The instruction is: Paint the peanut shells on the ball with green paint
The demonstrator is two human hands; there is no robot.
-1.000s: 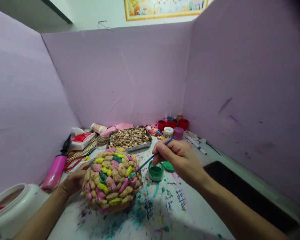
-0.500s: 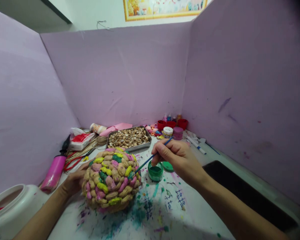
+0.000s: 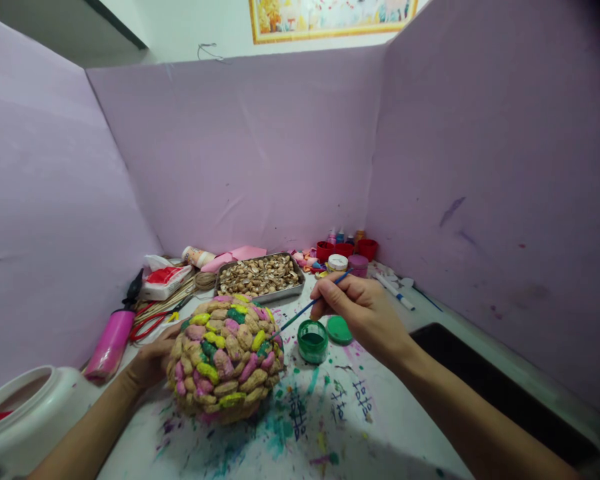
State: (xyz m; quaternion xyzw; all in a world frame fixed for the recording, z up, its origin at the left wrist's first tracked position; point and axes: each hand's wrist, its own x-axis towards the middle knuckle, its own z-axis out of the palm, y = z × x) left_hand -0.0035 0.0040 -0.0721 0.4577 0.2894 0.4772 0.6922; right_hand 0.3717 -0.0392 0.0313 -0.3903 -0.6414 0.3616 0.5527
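A round ball covered in peanut shells (image 3: 227,363), some painted pink, yellow and green, sits tilted at the table's left middle. My left hand (image 3: 153,360) grips its far left side, the fingertips hidden behind it. Between the thumb and fingers of my right hand (image 3: 353,303) is a thin blue paintbrush (image 3: 300,313), its tip at a green shell on the ball's right side. Below that hand stands an uncapped jar of green paint (image 3: 313,342), with its green lid (image 3: 339,329) lying beside it.
Behind the ball lies a metal tray (image 3: 300,288) of shells. Paint pots (image 3: 337,263) and red cups (image 3: 367,249) stand at the back right. To the left are a pink pump (image 3: 111,343), red-handled scissors (image 3: 147,327) and a white tub (image 3: 55,407). A black slab (image 3: 500,393) lies at right.
My right hand has shifted slightly up and right, and the brush tip has moved a little up on the ball. My left hand keeps its hold.
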